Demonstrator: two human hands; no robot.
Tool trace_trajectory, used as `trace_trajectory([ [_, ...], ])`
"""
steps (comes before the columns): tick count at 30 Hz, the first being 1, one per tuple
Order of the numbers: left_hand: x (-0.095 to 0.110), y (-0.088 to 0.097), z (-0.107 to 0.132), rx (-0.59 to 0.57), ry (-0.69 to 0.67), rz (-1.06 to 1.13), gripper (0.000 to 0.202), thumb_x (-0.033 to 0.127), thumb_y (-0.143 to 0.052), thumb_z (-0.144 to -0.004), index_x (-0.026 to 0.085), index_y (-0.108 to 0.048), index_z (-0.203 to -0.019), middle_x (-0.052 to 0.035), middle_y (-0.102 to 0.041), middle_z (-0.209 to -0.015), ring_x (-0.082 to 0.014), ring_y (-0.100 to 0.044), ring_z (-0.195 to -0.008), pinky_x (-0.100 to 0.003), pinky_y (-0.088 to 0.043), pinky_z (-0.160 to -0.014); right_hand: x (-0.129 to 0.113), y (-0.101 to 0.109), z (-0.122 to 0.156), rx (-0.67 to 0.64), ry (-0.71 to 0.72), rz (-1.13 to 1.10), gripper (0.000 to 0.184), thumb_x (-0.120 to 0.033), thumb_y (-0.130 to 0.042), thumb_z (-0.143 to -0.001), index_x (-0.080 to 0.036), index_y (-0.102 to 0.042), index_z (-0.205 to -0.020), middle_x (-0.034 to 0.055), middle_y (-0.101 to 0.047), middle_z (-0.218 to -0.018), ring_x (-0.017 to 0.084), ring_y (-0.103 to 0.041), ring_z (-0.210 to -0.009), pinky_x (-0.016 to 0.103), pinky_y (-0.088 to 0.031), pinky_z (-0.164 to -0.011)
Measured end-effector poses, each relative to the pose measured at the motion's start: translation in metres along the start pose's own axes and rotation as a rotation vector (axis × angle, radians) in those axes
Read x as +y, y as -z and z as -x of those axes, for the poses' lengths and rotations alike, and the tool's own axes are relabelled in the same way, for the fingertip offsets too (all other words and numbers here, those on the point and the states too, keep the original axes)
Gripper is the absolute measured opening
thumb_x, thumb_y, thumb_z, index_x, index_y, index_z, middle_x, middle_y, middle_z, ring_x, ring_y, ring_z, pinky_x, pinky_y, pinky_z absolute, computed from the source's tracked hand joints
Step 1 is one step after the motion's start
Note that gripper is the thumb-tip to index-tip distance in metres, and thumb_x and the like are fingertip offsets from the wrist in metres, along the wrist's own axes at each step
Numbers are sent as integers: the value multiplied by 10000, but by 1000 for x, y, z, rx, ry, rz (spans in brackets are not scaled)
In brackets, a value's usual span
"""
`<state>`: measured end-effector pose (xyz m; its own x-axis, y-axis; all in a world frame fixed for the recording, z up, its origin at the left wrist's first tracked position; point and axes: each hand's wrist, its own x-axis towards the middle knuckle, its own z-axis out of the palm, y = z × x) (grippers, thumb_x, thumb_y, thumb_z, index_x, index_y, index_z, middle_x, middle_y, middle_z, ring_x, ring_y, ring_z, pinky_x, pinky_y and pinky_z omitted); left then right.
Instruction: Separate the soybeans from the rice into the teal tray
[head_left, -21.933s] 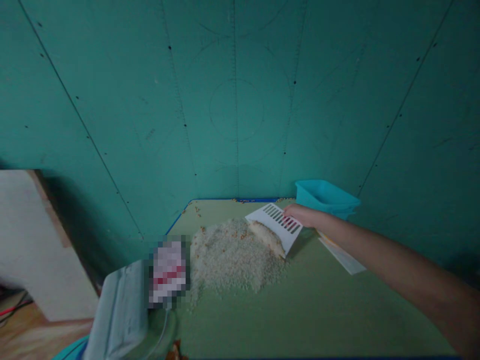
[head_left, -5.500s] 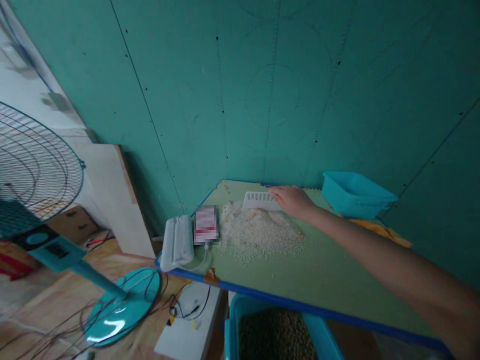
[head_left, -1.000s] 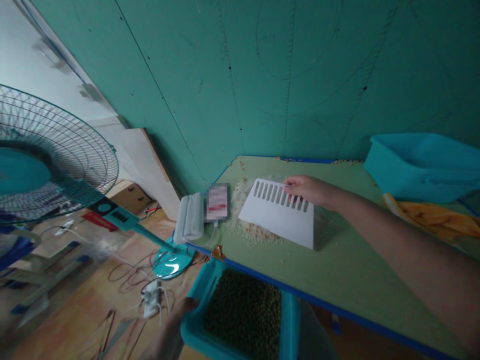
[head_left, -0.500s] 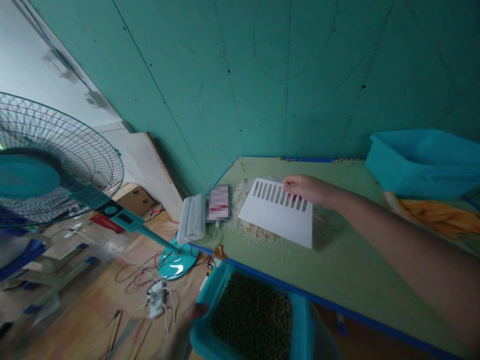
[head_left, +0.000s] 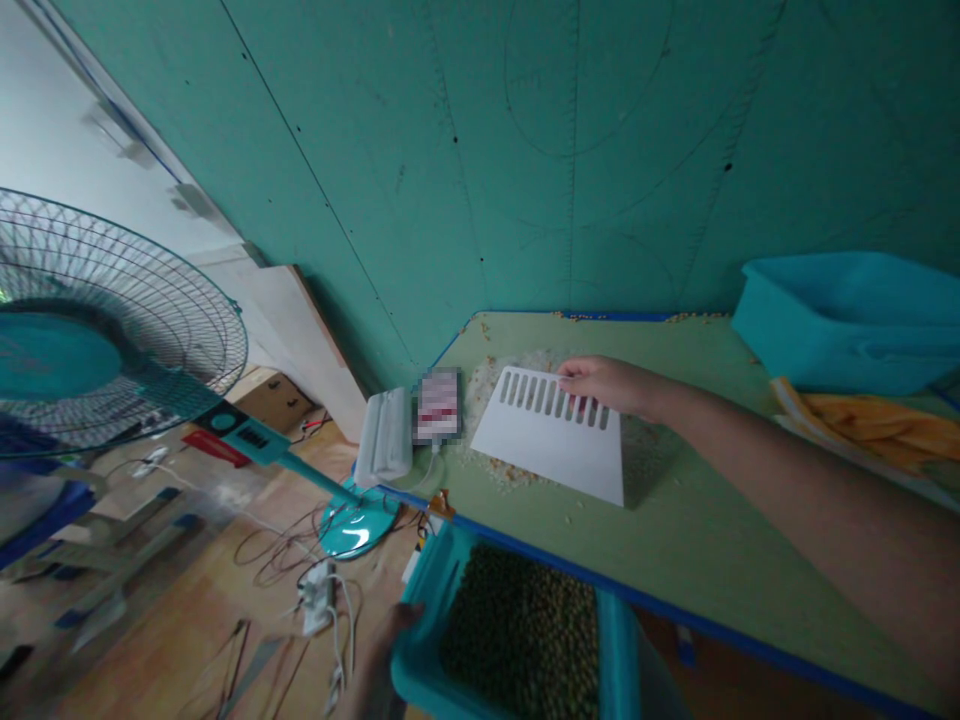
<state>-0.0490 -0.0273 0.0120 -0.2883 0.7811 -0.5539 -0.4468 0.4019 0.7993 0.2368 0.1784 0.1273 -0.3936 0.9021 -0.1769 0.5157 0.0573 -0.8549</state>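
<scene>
My right hand (head_left: 609, 386) grips a white slotted scraper (head_left: 551, 435) by its slotted upper edge, fingers closed around it. The scraper is tilted over the pale green table, above scattered pale and yellowish grains (head_left: 517, 474). At the table's front edge, a turquoise tub (head_left: 426, 645) full of dark green and tan beans (head_left: 525, 630) sits just below the tabletop. My left hand (head_left: 384, 640), blurred and dark, is at the tub's left rim with its thumb over the edge; its other fingers are hidden.
On the right stand a second turquoise bin (head_left: 847, 320) and an orange cloth (head_left: 877, 425). A white case (head_left: 384, 438) and a pixelated phone-like item (head_left: 437, 405) with a cable lie at the table's left end. A turquoise fan (head_left: 247, 438) and a power strip (head_left: 318, 600) are at left.
My right hand has drawn the scraper slightly toward the table's front edge. The tub has shifted a little to the right and down, and its beans show lighter on the right side.
</scene>
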Motion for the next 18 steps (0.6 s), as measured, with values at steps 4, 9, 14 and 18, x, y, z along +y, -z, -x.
trace_trajectory([
  [4, 7, -1, 1, -132, 152, 48, 146, 256, -724, -579, 154, -728, -683, -37, -739, -609, -326, -664, -849, -389, -507, -766, -3, -4, 3, -20, -8, -5, 142, -171, -402, -837, -175, -476, -715, -18, -475, -586, 88, -439, -465, 206, -339, -435],
  [9, 18, -4, 2, -150, 182, -12, 257, 285, -757, -506, 143, -756, -720, -36, -757, -666, -352, -616, -983, -374, -471, -852, -4, -7, 5, -43, -11, -32, 146, -185, -399, -850, -172, -484, -732, -17, -479, -592, 88, -445, -464, 207, -341, -436],
  [14, 10, -4, 2, -169, 130, -8, 228, 278, -719, -569, 166, -757, -764, -20, -765, -767, -345, -533, -1115, -378, -450, -886, -1, -6, 2, -13, -17, -58, 151, -191, -413, -836, -177, -482, -703, -21, -480, -571, 90, -447, -449, 215, -330, -435],
  [18, 2, -3, 3, -161, 97, 88, 270, 241, -679, -602, 174, -741, -856, -23, -762, -846, -325, -521, -1135, -379, -451, -886, 3, -4, -1, -9, -23, -58, 145, -193, -407, -842, -179, -478, -716, -22, -480, -575, 86, -449, -444, 211, -327, -429],
])
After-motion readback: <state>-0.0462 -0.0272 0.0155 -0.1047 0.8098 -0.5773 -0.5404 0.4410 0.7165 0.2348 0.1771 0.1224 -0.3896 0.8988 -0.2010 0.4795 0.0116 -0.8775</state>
